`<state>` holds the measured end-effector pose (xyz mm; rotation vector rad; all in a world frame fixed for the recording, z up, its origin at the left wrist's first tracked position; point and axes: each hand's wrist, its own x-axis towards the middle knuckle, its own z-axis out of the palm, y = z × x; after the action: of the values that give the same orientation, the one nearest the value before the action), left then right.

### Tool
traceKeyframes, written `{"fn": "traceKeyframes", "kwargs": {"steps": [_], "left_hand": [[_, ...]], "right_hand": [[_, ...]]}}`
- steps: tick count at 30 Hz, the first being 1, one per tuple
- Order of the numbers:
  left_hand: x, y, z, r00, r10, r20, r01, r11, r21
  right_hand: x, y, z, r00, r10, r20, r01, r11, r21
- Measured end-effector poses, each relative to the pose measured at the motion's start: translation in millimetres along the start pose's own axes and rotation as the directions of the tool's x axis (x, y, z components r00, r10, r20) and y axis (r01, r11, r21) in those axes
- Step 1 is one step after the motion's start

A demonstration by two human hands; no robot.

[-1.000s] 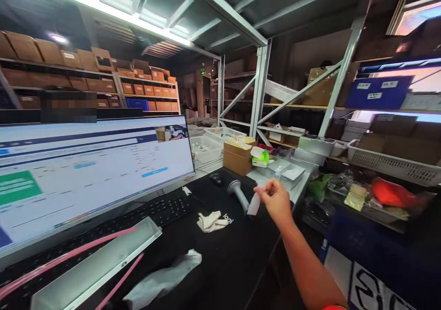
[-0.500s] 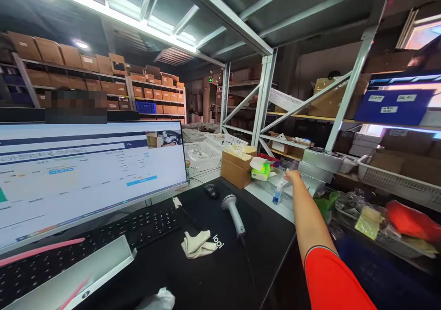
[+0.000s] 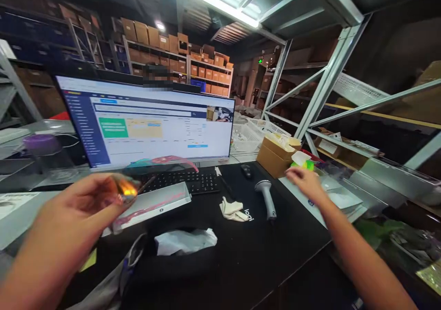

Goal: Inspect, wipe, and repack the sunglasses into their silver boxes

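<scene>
My left hand (image 3: 77,204) is raised in front of the keyboard, its fingers closed on a small shiny object (image 3: 126,188) that glows orange and is partly hidden by the fingers. My right hand (image 3: 305,181) hangs over a pale tray (image 3: 339,197) at the desk's right side, fingers loosely apart and holding nothing visible. Nearest to it are a green and white packet (image 3: 301,161) and a grey handheld barcode scanner (image 3: 266,198), which lies on a black Logi desk mat (image 3: 241,227).
A wide monitor (image 3: 144,121) and black keyboard (image 3: 182,181) fill the desk's back. A mouse (image 3: 246,171), beige cloth (image 3: 234,210), white plastic bag (image 3: 186,241) and cardboard box (image 3: 274,158) stand around. Metal shelving with cartons surrounds the desk.
The view has swung left. My left hand has come into view holding the shiny object, and my right hand has drawn back from the far tray toward the desk.
</scene>
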<state>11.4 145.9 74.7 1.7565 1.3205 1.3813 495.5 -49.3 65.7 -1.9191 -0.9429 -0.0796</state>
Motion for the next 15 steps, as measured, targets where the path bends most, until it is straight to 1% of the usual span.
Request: {"fn": "traceKeyframes", "kwargs": {"steps": [2,3,4,6,8,10,13,15], "left_hand": [[3,7,5.2,0.997,-0.014,0.079,0.023,0.993,-0.117],[4,9,7.2,0.994,0.004,0.106,0.013,0.987,-0.158],[5,10,8.3,0.993,0.037,0.115,-0.017,0.986,-0.167],[6,7,7.7,0.987,0.092,0.131,-0.073,0.987,-0.142],[8,2,4.2,0.983,0.117,0.139,-0.098,0.986,-0.134],[9,-2,-0.4,0.980,0.132,0.150,-0.107,0.980,-0.167],[8,-1,-4.8,0.961,0.178,0.212,-0.125,0.963,-0.240],[8,2,-4.5,0.943,0.219,0.252,-0.145,0.949,-0.281]], "right_hand": [[-25,-11,41,0.988,-0.047,0.148,0.038,0.997,0.068],[-37,-16,58,0.976,-0.058,0.212,0.038,0.995,0.094],[-48,-20,74,0.961,-0.061,0.269,0.031,0.993,0.114],[-66,-28,96,0.930,-0.052,0.365,0.000,0.990,0.142],[-76,-35,111,0.896,-0.034,0.442,-0.041,0.986,0.159],[-77,-42,122,0.861,-0.012,0.509,-0.085,0.982,0.168],[-68,-54,131,0.799,0.017,0.601,-0.150,0.974,0.171],[-58,-63,129,0.758,0.032,0.652,-0.194,0.965,0.178]]}}
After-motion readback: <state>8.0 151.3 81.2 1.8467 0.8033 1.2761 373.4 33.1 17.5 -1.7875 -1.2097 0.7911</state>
